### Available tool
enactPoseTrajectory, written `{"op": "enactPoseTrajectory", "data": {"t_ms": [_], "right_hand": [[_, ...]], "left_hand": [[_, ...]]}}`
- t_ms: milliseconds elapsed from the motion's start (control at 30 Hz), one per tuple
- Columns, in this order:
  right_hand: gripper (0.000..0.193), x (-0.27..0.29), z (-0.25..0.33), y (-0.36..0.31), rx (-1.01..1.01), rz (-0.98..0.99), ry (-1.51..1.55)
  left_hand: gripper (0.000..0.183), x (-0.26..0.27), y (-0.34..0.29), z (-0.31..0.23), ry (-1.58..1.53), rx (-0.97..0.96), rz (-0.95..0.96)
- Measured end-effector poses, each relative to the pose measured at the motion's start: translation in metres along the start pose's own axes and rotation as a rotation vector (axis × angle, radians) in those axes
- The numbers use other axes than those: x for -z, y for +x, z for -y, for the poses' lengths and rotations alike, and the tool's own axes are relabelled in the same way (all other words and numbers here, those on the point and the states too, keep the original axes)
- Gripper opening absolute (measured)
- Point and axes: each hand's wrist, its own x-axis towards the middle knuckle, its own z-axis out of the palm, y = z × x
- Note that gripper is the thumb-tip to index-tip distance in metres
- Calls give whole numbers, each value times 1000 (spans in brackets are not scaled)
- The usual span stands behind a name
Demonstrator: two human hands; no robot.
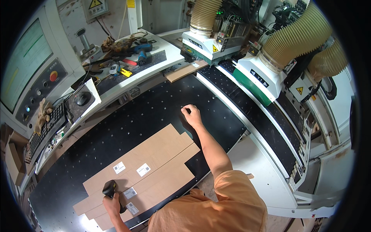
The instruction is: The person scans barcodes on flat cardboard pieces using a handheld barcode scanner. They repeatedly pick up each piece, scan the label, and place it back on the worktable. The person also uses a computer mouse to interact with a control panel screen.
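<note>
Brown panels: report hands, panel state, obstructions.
Left hand: grip closed on black barcode scanner, over brown panels. Right hand: curled over black table, contents unclear. Panels flat, white labels up. Scanner and left hand cover part.

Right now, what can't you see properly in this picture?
In the head view:
- Black scanner: part of its handle is covered by the left hand.
- Right hand: too small to tell whether its curled fingers pinch anything.
- White labels: print too small to read.
- Black table: partly hidden under the brown boards.
</note>
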Motion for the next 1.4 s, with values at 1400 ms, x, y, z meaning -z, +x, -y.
{"op": "enactPoseTrajectory", "data": {"t_ms": [1400], "right_hand": [[25,1,0,0,2,-51,58]], "left_hand": [[40,0,0,2,7,-24,-4]]}}
